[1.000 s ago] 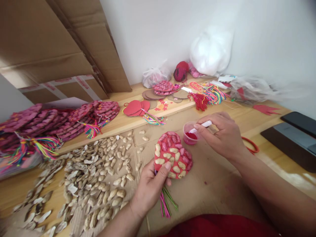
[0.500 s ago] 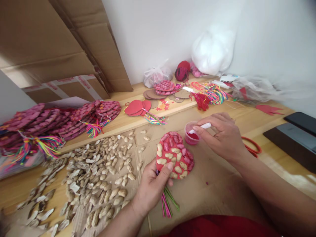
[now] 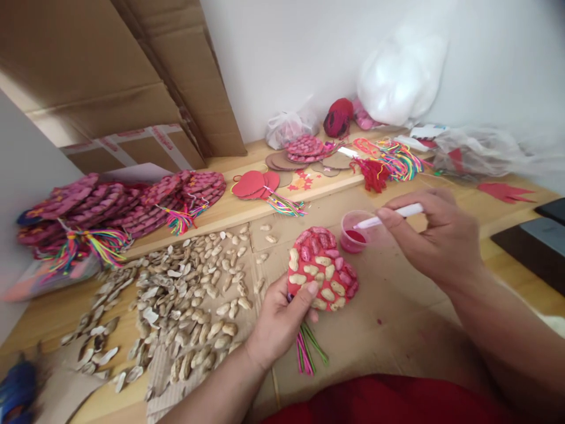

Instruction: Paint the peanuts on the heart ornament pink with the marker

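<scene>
My left hand (image 3: 282, 330) is closed on a red heart-shaped plaque (image 3: 316, 259), with the thumb lying over its face. Peanuts in their shells cover the plaque; those along the top and right are pink, the others plain tan. Pink and green cords (image 3: 309, 350) hang from its lower end. In the fingers of my right hand (image 3: 441, 241) is a white pen (image 3: 404, 212) with a pink tip. That tip is over the rim of a small clear plastic cup (image 3: 353, 246) holding deep pink liquid. Whether the tip has bristles I cannot tell.
Loose peanuts and shells (image 3: 194, 294) cover the cardboard at left. Stacks of pink peanut plaques (image 3: 97, 203) with bright tassels (image 3: 92, 244) lie behind them. Red paper shapes (image 3: 251, 185), cords (image 3: 401, 159) and plastic bags (image 3: 481, 153) line the back. A dark device (image 3: 534, 253) lies right.
My right hand has drawn the pen up and to the right, so its pink tip shows near the cup's rim. The whole view has shifted a little. My left hand still holds the plaque.
</scene>
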A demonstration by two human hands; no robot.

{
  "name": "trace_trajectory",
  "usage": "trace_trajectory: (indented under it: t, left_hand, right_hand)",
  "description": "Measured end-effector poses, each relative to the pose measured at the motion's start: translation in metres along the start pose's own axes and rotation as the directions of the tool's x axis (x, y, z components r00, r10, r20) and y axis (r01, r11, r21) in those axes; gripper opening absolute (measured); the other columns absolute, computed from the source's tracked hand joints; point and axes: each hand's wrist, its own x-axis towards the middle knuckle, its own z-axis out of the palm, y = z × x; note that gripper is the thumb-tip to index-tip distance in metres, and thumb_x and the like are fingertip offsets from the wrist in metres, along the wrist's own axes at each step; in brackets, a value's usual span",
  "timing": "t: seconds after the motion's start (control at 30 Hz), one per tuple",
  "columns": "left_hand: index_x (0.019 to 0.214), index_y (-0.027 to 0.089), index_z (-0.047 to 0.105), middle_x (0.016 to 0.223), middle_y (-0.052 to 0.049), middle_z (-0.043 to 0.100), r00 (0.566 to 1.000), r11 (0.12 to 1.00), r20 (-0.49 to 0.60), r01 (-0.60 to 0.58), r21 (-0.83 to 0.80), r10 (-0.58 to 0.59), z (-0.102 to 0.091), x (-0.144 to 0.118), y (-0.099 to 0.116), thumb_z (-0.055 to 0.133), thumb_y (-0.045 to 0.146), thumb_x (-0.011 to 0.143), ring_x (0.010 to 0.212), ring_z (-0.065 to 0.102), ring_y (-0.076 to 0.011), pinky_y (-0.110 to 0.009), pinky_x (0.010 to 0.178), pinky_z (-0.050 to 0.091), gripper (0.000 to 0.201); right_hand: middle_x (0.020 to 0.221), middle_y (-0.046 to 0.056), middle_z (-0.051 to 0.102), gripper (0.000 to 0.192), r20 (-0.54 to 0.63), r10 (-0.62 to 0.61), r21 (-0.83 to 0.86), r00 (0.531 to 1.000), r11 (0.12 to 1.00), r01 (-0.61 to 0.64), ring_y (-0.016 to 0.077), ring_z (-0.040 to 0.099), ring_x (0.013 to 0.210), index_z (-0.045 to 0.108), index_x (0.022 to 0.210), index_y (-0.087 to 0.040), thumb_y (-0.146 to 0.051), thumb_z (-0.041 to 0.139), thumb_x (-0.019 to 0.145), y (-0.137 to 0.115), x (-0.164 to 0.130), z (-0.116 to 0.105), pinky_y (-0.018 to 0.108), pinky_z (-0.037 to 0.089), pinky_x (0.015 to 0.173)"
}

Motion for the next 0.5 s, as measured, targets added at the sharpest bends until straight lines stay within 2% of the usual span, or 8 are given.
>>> trace_trajectory:
  t: [0.1,0.17,0.23,0.3,0.37,0.5]
  left_hand:
    - [0.085,0.015,0.065,0.076,-0.001,0.067,1.000,1.000,-0.018,0.005,0.014,-0.005,0.000,0.001,0.000,0.074,0.053,0.088,0.053,0.055,-0.0080,-0.019,0.050,0.044,0.039]
    - [0.084,0.015,0.064,0.074,0.000,0.066,1.000,0.999,-0.022,-0.006,0.037,0.007,0.002,0.001,0.002,0.073,0.054,0.088,0.053,0.055,-0.0080,-0.019,0.050,0.044,0.040]
    - [0.080,0.016,0.062,0.069,0.001,0.064,0.999,0.997,-0.018,-0.026,0.071,0.027,0.004,0.001,0.006,0.073,0.055,0.087,0.051,0.053,-0.0083,-0.019,0.049,0.043,0.041]
    - [0.076,0.017,0.060,0.060,0.002,0.060,0.999,0.993,-0.015,-0.041,0.112,0.043,0.006,0.001,0.011,0.072,0.058,0.087,0.049,0.051,-0.0091,-0.020,0.048,0.043,0.043]
    - [0.073,0.018,0.059,0.056,0.003,0.057,0.999,0.988,-0.009,-0.051,0.147,0.053,0.008,0.001,0.014,0.071,0.060,0.086,0.048,0.050,-0.0097,-0.021,0.048,0.044,0.045]
    - [0.074,0.018,0.059,0.056,0.003,0.057,0.998,0.978,0.001,-0.069,0.198,0.070,0.009,0.000,0.015,0.070,0.060,0.086,0.048,0.051,-0.0099,-0.020,0.047,0.044,0.045]
  right_hand:
    - [0.077,0.001,0.071,0.004,-0.152,0.052,0.109,0.987,0.993,-0.035,0.0168,0.062,0.071,0.070,0.085,-0.026,-0.029,0.073,0.085,-0.010,0.003,-0.007,0.035,0.047,0.069]
    - [0.070,-0.001,0.066,0.006,-0.190,0.097,0.243,0.977,0.969,-0.049,0.0143,0.057,0.061,0.069,0.081,-0.026,-0.026,0.071,0.086,-0.022,0.002,-0.010,0.033,0.044,0.060]
    - [0.072,0.000,0.065,0.005,-0.110,0.078,0.365,0.991,0.930,-0.033,0.0159,0.059,0.066,0.069,0.084,-0.026,-0.023,0.068,0.088,-0.035,-0.001,-0.011,0.034,0.044,0.061]
    - [0.079,0.000,0.067,0.009,0.029,-0.016,0.419,0.999,0.908,0.003,0.0185,0.063,0.077,0.069,0.091,-0.028,-0.020,0.068,0.087,-0.046,-0.006,-0.009,0.037,0.049,0.071]
    - [0.084,0.000,0.069,0.015,0.122,-0.095,0.425,0.988,0.904,0.034,0.0201,0.064,0.087,0.068,0.097,-0.029,-0.018,0.068,0.086,-0.052,-0.011,-0.007,0.040,0.051,0.079]
    - [0.086,0.000,0.070,0.018,0.187,-0.166,0.388,0.968,0.918,0.082,0.0210,0.064,0.097,0.068,0.099,-0.030,-0.019,0.070,0.086,-0.053,-0.017,-0.003,0.040,0.052,0.087]
